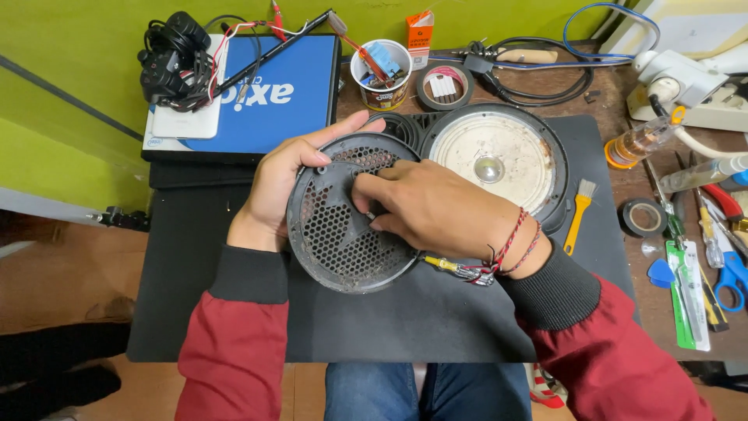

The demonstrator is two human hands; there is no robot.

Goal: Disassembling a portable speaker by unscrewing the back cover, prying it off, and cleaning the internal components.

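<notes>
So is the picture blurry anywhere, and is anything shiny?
Head view: the round grille and both hands, left and right, look sharp; light is soft and even, with faint shadows on the black mat; the small dome in the dusty round plate glints; table edges bend near the corners, as with a wide lens.

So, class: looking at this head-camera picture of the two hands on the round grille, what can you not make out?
- Head view: what the right hand fingertips pinch at the round black grille; the fingers cover it.
- Head view: the left hand palm and the grille's left rim; the hand hides them.
- Head view: the paper cup contents; too small.
- Head view: the blue scissors; cut by the right edge.
</notes>
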